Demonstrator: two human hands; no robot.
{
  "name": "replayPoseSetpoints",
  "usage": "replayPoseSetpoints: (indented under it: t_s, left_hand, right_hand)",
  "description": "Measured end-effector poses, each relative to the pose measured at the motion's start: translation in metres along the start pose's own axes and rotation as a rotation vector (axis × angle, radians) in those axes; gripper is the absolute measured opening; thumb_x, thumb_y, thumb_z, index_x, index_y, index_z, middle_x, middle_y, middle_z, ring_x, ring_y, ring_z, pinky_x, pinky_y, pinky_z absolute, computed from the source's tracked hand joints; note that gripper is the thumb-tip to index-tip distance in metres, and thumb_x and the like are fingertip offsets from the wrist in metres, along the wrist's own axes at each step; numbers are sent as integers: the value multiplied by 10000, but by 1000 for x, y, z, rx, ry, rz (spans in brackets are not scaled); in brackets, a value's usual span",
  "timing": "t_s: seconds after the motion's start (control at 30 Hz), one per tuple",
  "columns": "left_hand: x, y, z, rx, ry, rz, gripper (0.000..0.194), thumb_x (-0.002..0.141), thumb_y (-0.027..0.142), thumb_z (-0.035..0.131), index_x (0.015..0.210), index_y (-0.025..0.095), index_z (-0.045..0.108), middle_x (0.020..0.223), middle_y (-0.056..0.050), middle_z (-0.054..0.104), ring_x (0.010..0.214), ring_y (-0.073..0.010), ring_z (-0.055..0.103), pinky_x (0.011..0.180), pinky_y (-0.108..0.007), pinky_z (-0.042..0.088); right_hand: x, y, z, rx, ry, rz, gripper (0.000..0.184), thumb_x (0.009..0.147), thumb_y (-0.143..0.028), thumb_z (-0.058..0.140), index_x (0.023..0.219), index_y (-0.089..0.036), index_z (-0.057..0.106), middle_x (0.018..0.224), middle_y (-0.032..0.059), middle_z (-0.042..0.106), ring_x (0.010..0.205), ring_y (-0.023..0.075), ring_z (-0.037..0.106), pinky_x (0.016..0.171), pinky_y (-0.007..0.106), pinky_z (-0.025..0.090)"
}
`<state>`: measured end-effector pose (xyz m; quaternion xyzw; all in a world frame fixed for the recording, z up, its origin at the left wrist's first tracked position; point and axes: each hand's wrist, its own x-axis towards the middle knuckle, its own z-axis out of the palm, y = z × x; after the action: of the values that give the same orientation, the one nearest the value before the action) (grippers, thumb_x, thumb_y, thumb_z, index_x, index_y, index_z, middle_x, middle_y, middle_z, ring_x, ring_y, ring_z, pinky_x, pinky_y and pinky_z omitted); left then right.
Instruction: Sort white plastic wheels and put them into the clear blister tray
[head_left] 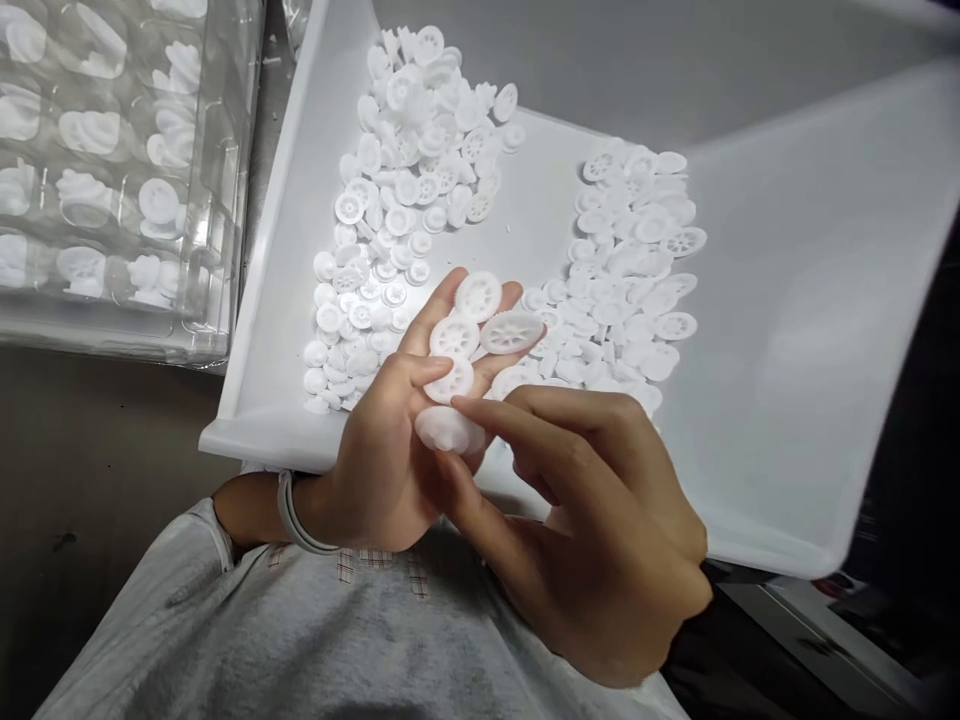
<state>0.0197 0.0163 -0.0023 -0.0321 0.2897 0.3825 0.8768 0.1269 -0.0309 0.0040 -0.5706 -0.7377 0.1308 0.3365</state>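
A white gear point(448, 430) sits just above the tray's near edge, broad axis running roughly along that edge, its hub toward the person. The right hand point(480, 430) pinches it between thumb and forefinger, rim at the fingertips. Beneath, the upturned left hand point(420, 420) has fingers spread under more gears point(454, 337), its thumb pinning one. The white tray point(787, 350) holds a heap point(405, 170) along its left edge and another point(637, 250) right of middle. Beyond the left edge, a clear compartment tray point(180, 330) contains white parts point(82, 270).

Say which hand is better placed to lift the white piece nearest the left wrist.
Right, probably: the right hand has its fingertips at that white piece, while the left hand cradles several white gears, palm up.
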Motion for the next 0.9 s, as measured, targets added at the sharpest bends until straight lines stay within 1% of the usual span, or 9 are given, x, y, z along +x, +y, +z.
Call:
replayPoseSetpoints:
  t_s: [0.1,0.23,0.37,0.43,0.5,0.6,0.67,0.83,0.9]
  left_hand:
    - [1,-1,-1,-17,-7,3,606,886,214,408,1463,397,391,1412,116,579,1357,-113,508,1088,-217,450]
    - [1,-1,-5,-9,-37,3,628,876,203,435,1469,403,379,1460,115,535,1406,-156,454,1183,-309,364]
    - [1,-1,-7,-37,-68,11,637,886,208,428,1496,370,352,1454,107,545,1403,-164,456,1164,-303,384]
    - [2,-1,-6,-56,-76,15,642,892,198,412,1512,345,331,1439,98,560,1386,-161,475,1141,-293,406]
    - [2,-2,-6,-67,-85,18,644,895,189,400,1519,331,322,1430,93,569,1371,-153,491,1121,-279,423]
    - [2,-1,-6,-64,-95,8,639,903,190,384,1520,343,316,1438,103,559,1380,-150,477,1144,-292,400]
    - [2,-1,-6,-59,-95,1,645,910,186,367,1527,358,296,1448,110,546,1398,-154,451,1176,-310,362]
    - [1,0,-5,-56,-115,-3,643,922,179,314,1539,356,270,1470,119,518,1416,-163,418,1204,-322,318]
    - [1,0,-4,-44,-121,-6,660,911,181,324,1537,380,261,1472,133,513,1412,-154,430,1206,-322,322]
  right_hand:
    - [0,2,0,9,47,53,200,840,-88,694,1014,-168,636,895,56,598,736,132,551,594,283,495]
    - [0,9,1,-6,109,100,60,880,-183,664,880,-202,607,798,21,606,569,95,493,501,275,449]
    - [4,15,0,-213,165,-39,176,814,-63,722,892,-193,634,854,24,644,678,106,584,576,249,477]
    - [6,19,-2,-311,208,-94,259,776,17,721,917,-188,649,884,30,643,692,93,570,587,232,466]
    - [6,23,-5,-329,217,-138,268,766,27,726,915,-187,664,875,26,632,647,71,523,570,228,443]
    - [5,27,-8,-287,142,-199,275,780,22,720,963,-180,680,890,31,622,634,60,499,570,236,439]
    - [3,26,-7,-262,119,-190,290,785,36,707,975,-181,678,875,19,610,645,66,514,577,244,445]
    - [1,19,0,-252,193,-105,367,759,111,660,950,-202,670,846,2,593,659,95,557,553,264,447]
    - [-1,21,1,-243,186,-122,370,770,99,656,968,-212,669,845,7,599,672,113,572,552,276,460]
